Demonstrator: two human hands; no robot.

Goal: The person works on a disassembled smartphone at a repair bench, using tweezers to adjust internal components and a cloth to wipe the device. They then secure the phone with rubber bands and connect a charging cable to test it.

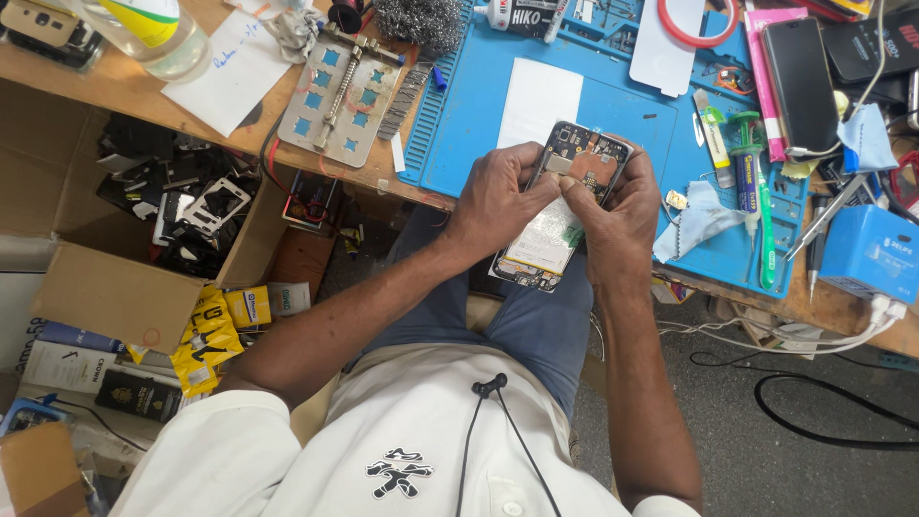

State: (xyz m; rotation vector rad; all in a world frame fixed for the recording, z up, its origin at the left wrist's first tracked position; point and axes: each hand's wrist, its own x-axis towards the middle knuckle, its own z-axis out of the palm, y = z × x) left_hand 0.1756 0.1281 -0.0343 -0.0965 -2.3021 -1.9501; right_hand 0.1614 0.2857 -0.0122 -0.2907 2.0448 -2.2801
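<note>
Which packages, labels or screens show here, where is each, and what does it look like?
Yellow packets: floor, left, beside the cardboard box; crinkled, black print.
Blue box: bench, far right; small, white label.
Dark phone: upper right, screen off, on a pink case.
Bottle: top left; clear, yellow-green label.
Opened phone: held in left hand and right hand.

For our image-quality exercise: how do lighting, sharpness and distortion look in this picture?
Head view: even, soft light, with no glare on the blue mat; the opened phone between left hand and right hand is sharp; wide-angle lens bends the desk edge; the box of parts below sits in shade.
</note>
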